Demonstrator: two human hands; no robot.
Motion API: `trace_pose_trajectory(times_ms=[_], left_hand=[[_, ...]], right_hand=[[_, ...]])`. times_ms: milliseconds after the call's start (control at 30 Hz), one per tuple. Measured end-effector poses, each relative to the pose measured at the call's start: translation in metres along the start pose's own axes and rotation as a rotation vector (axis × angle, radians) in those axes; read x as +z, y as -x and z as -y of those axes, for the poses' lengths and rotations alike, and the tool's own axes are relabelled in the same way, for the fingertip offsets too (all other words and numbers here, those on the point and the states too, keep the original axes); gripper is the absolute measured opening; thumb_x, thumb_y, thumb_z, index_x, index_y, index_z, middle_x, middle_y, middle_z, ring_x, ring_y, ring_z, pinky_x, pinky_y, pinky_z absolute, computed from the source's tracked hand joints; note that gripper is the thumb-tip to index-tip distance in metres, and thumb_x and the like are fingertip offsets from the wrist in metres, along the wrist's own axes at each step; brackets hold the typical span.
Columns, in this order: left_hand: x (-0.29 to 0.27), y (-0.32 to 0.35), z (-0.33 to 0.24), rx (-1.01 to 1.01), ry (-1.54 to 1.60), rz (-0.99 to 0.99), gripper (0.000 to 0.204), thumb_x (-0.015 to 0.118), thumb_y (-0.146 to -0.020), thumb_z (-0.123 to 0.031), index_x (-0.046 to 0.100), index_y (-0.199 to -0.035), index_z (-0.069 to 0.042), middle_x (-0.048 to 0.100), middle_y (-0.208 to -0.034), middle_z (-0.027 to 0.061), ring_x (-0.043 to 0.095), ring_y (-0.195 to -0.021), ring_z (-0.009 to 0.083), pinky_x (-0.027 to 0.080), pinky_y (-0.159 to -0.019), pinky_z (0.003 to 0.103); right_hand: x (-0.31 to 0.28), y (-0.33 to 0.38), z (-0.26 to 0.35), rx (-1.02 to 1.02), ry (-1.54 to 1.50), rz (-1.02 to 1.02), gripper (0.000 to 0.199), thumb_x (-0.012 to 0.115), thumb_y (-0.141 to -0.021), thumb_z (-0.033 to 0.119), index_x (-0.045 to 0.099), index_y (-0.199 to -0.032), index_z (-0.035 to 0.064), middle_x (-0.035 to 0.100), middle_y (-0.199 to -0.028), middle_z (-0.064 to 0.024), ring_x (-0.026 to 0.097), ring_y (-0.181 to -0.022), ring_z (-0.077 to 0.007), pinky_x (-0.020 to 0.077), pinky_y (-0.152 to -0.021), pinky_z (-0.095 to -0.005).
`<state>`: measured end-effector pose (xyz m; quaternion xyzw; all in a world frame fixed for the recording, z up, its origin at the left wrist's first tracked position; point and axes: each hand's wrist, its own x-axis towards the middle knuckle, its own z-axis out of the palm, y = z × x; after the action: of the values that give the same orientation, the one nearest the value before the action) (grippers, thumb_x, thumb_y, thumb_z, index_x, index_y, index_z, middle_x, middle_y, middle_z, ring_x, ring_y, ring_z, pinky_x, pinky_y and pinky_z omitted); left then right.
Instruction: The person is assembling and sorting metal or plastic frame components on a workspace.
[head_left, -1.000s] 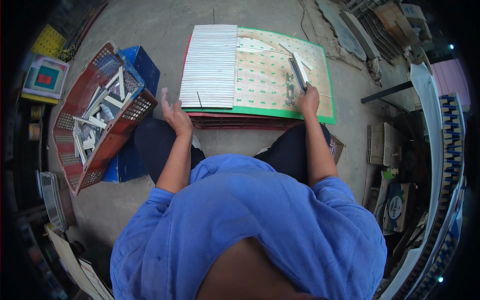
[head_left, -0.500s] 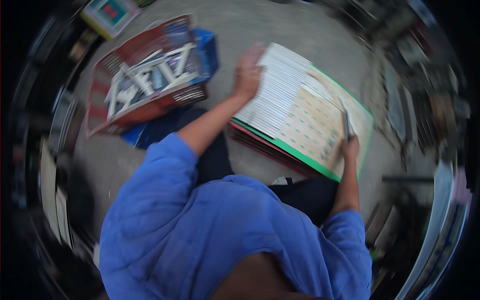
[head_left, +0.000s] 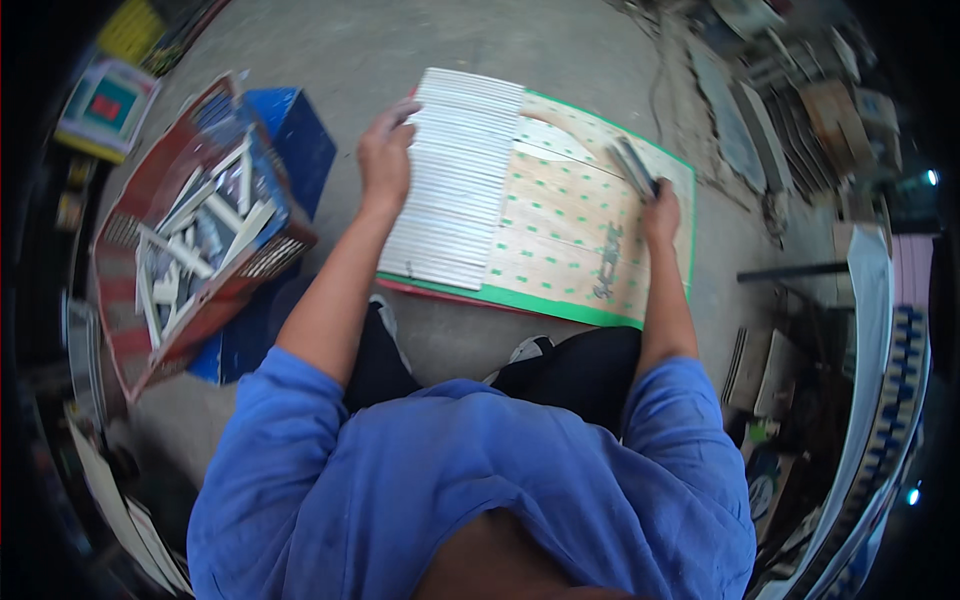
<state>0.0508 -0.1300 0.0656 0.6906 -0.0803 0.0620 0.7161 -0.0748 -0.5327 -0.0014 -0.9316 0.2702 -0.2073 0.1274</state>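
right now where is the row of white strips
In the head view, the row of white strips lies on the left part of the green-edged board, just right of the left hand.

Room over board (head_left: 565, 222) — crate (head_left: 225, 305) off left

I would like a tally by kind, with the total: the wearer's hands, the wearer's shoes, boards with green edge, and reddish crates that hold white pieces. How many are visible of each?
Hands: 2 (left hand, right hand)
Shoes: 2 (left shoe, right shoe)
Green-edged board: 1
Reddish crate: 1
Total: 6
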Motion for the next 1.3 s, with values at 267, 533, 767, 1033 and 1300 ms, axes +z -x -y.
trace_pose_trajectory(times_ms=[267, 533, 767, 1033, 1300], left_hand=[[0.015, 0.007, -0.018, -0.180, 0.027, 0.052, 0.030, 0.046, -0.078, -0.004, 0.060, -0.104, 0.001, 0.060, -0.107, 0.0111, 0.056, -0.096, 0.0179, 0.044, -0.082, 0.028], [0.078, 0.101, -0.086, -0.099, 0.267, 0.501, 0.048, 0.046, -0.083, -0.014, 0.038, -0.127, 0.003, 0.044, -0.126, 0.0164, 0.039, -0.121, 0.0233, 0.032, -0.098, 0.033], [0.109, 0.107, -0.009, -0.795, 0.670, 0.516, 0.042, 0.037, -0.089, -0.016, 0.035, -0.129, -0.004, 0.049, -0.119, 0.0111, 0.047, -0.111, 0.0203, 0.035, -0.096, 0.034], [0.116, 0.111, 0.003, -0.803, 0.631, 0.315, 0.027, 0.037, -0.090, -0.013, 0.041, -0.117, -0.007, 0.054, -0.107, 0.0079, 0.053, -0.095, 0.0178, 0.044, -0.084, 0.034], [0.119, 0.113, 0.005, -0.842, 0.634, 0.249, 0.030, 0.034, -0.092, -0.012, 0.034, -0.121, -0.005, 0.052, -0.118, 0.0108, 0.052, -0.100, 0.0198, 0.043, -0.086, 0.037]], right_hand=[[0.002, 0.007, -0.002, -0.095, 0.090, 0.043, 0.040, 0.061, -0.074, 0.008, 0.052, -0.113, 0.0036, 0.058, -0.103, -0.0187, 0.055, -0.093, -0.0354, 0.0439, -0.082, -0.0407], [-0.069, 0.063, 0.109, 0.287, -1.267, 0.432, 0.046, 0.063, -0.076, 0.000, 0.045, -0.118, 0.0006, 0.061, -0.096, -0.0107, 0.058, -0.084, -0.0129, 0.0475, -0.073, -0.0241], [-0.058, 0.122, 0.149, 0.317, -1.393, 0.543, 0.037, 0.068, -0.074, 0.001, 0.048, -0.105, -0.0008, 0.063, -0.087, -0.0109, 0.060, -0.077, -0.0108, 0.0485, -0.070, -0.0220], [-0.045, 0.115, 0.141, 0.092, -0.884, 0.262, 0.026, 0.071, -0.072, 0.008, 0.055, -0.090, -0.0010, 0.060, -0.080, -0.0073, 0.056, -0.070, -0.0100, 0.0461, -0.064, -0.0216], [-0.051, 0.131, 0.158, -0.094, -0.706, 0.143, 0.014, 0.063, -0.077, 0.006, 0.058, -0.088, -0.0015, 0.060, -0.079, -0.0081, 0.057, -0.066, -0.0150, 0.0450, -0.060, -0.0257]])
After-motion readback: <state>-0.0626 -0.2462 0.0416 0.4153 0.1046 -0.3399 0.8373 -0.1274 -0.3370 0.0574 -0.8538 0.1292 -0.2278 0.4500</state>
